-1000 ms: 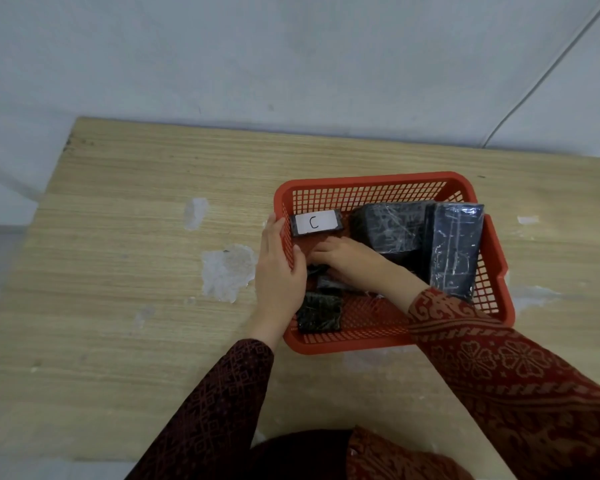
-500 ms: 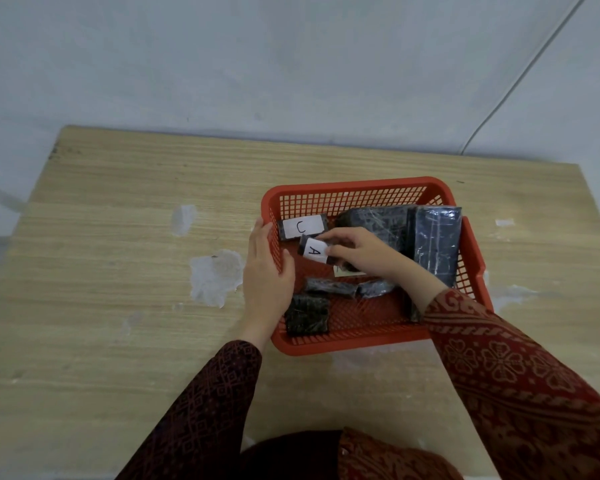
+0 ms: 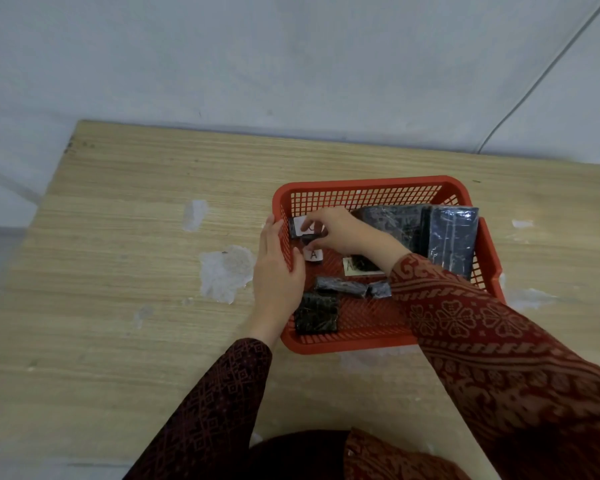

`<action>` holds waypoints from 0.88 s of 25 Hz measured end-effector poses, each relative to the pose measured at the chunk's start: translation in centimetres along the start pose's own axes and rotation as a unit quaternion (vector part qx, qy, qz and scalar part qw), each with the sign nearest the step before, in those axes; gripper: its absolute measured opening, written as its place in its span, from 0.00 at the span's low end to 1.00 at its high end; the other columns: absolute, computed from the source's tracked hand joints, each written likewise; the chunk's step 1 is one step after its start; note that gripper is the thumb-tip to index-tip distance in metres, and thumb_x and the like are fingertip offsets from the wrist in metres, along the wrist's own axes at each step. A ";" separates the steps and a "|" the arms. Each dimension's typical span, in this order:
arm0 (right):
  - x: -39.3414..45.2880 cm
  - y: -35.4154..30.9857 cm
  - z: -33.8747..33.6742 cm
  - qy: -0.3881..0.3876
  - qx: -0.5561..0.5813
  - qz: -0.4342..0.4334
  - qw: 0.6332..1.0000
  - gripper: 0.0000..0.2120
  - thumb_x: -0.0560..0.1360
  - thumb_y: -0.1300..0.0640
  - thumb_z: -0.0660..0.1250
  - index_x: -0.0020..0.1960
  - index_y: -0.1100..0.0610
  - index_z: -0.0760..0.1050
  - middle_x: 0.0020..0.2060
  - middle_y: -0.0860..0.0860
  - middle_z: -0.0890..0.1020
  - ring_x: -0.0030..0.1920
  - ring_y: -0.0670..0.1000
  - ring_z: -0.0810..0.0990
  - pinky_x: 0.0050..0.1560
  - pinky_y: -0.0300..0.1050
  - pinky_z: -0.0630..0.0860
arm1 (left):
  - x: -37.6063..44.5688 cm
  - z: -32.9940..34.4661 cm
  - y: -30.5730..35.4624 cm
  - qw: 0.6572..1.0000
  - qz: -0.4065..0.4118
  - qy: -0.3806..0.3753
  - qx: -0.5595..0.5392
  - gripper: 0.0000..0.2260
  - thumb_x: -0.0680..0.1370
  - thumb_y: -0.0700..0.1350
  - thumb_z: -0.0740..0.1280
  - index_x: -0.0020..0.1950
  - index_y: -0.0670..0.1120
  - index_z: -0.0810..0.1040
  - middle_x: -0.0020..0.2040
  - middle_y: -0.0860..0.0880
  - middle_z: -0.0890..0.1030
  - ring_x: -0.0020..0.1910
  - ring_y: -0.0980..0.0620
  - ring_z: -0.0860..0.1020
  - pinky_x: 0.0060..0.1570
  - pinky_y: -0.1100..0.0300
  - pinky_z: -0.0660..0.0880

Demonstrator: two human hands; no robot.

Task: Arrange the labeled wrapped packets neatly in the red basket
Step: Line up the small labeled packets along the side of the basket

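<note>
The right hand [image 3: 340, 230] pinched a small dark packet [image 3: 300, 226] at the basket's [image 3: 364, 183] far-left corner; the left hand [image 3: 278, 271] lay open along the left wall. The packet looked light, stiff and slick-wrapped, best gripped by its short edges.

Plain room, kind unclear — worn wooden table [image 3: 118, 271] (patchy surface) against bare wall [image 3: 291, 57], cable [image 3: 534, 81] trailing.

Basket [image 3: 368, 183] was red mesh; packets [image 3: 452, 239] black w/ white labels; sleeves [image 3: 499, 348] maroon w/ floral print; table [image 3: 118, 271] pale wood grain.
</note>
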State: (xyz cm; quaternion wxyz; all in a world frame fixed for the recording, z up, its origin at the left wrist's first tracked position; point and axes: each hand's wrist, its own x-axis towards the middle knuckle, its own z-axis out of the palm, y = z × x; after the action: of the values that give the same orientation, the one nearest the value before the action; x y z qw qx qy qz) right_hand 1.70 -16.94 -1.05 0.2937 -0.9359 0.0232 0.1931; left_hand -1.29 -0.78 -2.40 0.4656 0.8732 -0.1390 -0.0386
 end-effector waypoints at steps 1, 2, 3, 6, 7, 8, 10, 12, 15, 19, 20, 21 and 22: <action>0.5 -0.1 0.7 0.009 0.007 -0.003 1.000 0.14 0.71 0.56 0.73 0.55 0.58 0.76 0.48 0.53 0.78 0.50 0.54 0.77 0.46 0.43 0.71 | 0.0 0.0 0.0 1.000 -0.001 0.000 0.001 0.22 0.79 0.41 0.61 0.73 0.45 0.62 0.76 0.47 0.62 0.75 0.51 0.61 0.64 0.69 0.59; 0.8 -0.1 1.2 0.024 0.018 -0.007 1.000 0.13 0.71 0.57 0.73 0.52 0.59 0.75 0.45 0.52 0.77 0.49 0.55 0.77 0.45 0.42 0.70 | 0.1 0.0 -0.1 1.000 -0.002 -0.001 0.001 0.22 0.79 0.42 0.61 0.73 0.45 0.63 0.76 0.47 0.62 0.75 0.51 0.61 0.65 0.67 0.60; 1.1 0.0 1.6 0.041 0.026 -0.009 0.999 0.11 0.71 0.58 0.72 0.50 0.60 0.75 0.44 0.52 0.77 0.48 0.55 0.78 0.44 0.42 0.70 | 0.0 0.0 -0.1 1.000 -0.003 -0.002 0.000 0.22 0.79 0.42 0.61 0.73 0.45 0.63 0.76 0.47 0.62 0.75 0.50 0.60 0.66 0.65 0.60; 1.3 0.1 2.4 0.090 0.035 -0.008 0.995 0.10 0.71 0.58 0.72 0.50 0.61 0.77 0.47 0.55 0.78 0.46 0.54 0.77 0.46 0.44 0.74 | 0.1 0.1 -0.2 1.000 -0.003 -0.003 0.006 0.22 0.79 0.42 0.62 0.73 0.44 0.63 0.77 0.47 0.61 0.75 0.51 0.60 0.64 0.74 0.57; 1.1 0.0 2.7 0.098 0.042 -0.009 0.994 0.12 0.71 0.58 0.72 0.52 0.61 0.77 0.48 0.55 0.75 0.44 0.52 0.75 0.47 0.43 0.74 | 0.2 0.1 -0.3 1.000 -0.002 -0.001 0.008 0.22 0.79 0.42 0.62 0.73 0.44 0.63 0.77 0.47 0.61 0.75 0.51 0.60 0.62 0.79 0.55; 0.8 -0.1 3.1 0.099 0.047 -0.014 0.994 0.14 0.70 0.58 0.73 0.54 0.61 0.76 0.50 0.54 0.72 0.43 0.51 0.73 0.47 0.42 0.72 | 0.2 0.1 -0.3 1.000 -0.002 0.002 0.008 0.22 0.79 0.41 0.62 0.73 0.44 0.63 0.76 0.46 0.61 0.75 0.51 0.60 0.60 0.83 0.53; 0.3 -0.2 3.9 0.098 0.048 -0.032 0.994 0.17 0.70 0.61 0.72 0.57 0.62 0.75 0.51 0.56 0.71 0.44 0.49 0.71 0.48 0.40 0.69 | 0.2 0.1 -0.3 1.000 -0.003 0.004 0.008 0.22 0.79 0.41 0.62 0.73 0.43 0.63 0.76 0.46 0.61 0.75 0.50 0.60 0.58 0.85 0.52; 0.1 -0.3 4.1 0.104 0.044 -0.035 0.993 0.17 0.70 0.62 0.71 0.58 0.63 0.75 0.51 0.59 0.73 0.46 0.51 0.72 0.50 0.41 0.68 | 0.1 0.1 -0.2 1.000 -0.002 0.004 0.006 0.22 0.79 0.40 0.62 0.73 0.43 0.63 0.76 0.45 0.61 0.75 0.50 0.61 0.59 0.85 0.52; -0.2 -0.7 4.7 0.135 0.042 -0.012 0.990 0.17 0.71 0.59 0.71 0.58 0.62 0.76 0.52 0.59 0.74 0.48 0.56 0.76 0.51 0.44 0.72 | 0.1 0.1 -0.2 1.000 -0.003 0.003 0.000 0.23 0.78 0.39 0.62 0.73 0.43 0.63 0.76 0.45 0.61 0.75 0.50 0.60 0.61 0.84 0.52; -0.9 -1.4 5.9 0.129 0.012 0.022 0.991 0.16 0.73 0.57 0.68 0.59 0.61 0.74 0.53 0.61 0.73 0.48 0.62 0.77 0.48 0.50 0.73 | 0.1 0.1 -0.2 1.000 -0.007 0.001 0.001 0.23 0.78 0.40 0.62 0.73 0.43 0.63 0.77 0.46 0.61 0.75 0.50 0.60 0.60 0.84 0.52; -0.9 -1.3 5.8 0.122 0.003 0.019 0.992 0.17 0.73 0.57 0.68 0.60 0.61 0.73 0.53 0.61 0.74 0.49 0.63 0.77 0.48 0.51 0.74 | 0.0 0.0 -0.2 1.000 -0.007 0.000 0.001 0.23 0.78 0.40 0.62 0.73 0.43 0.63 0.77 0.46 0.61 0.75 0.51 0.60 0.61 0.83 0.52; -0.8 -1.0 5.5 0.116 -0.013 0.012 0.993 0.17 0.72 0.58 0.69 0.59 0.61 0.71 0.53 0.61 0.75 0.50 0.62 0.78 0.48 0.52 0.74 | 0.0 0.0 -0.1 1.000 -0.007 -0.001 -0.001 0.23 0.78 0.40 0.62 0.73 0.43 0.63 0.76 0.46 0.61 0.75 0.51 0.60 0.63 0.80 0.53; -0.7 -0.7 5.2 0.111 -0.031 0.003 0.993 0.17 0.72 0.59 0.69 0.58 0.60 0.71 0.53 0.60 0.77 0.51 0.62 0.78 0.47 0.53 0.75 | 0.0 0.0 -0.1 1.000 -0.006 0.000 -0.001 0.23 0.78 0.41 0.62 0.73 0.43 0.63 0.76 0.46 0.61 0.75 0.51 0.60 0.64 0.76 0.55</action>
State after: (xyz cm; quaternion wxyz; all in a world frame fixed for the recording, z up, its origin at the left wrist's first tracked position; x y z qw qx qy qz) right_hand -0.66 -13.56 -4.30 0.2592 -0.9603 0.0521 0.0894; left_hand -1.29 -0.77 -2.48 0.4665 0.8734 -0.1337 -0.0419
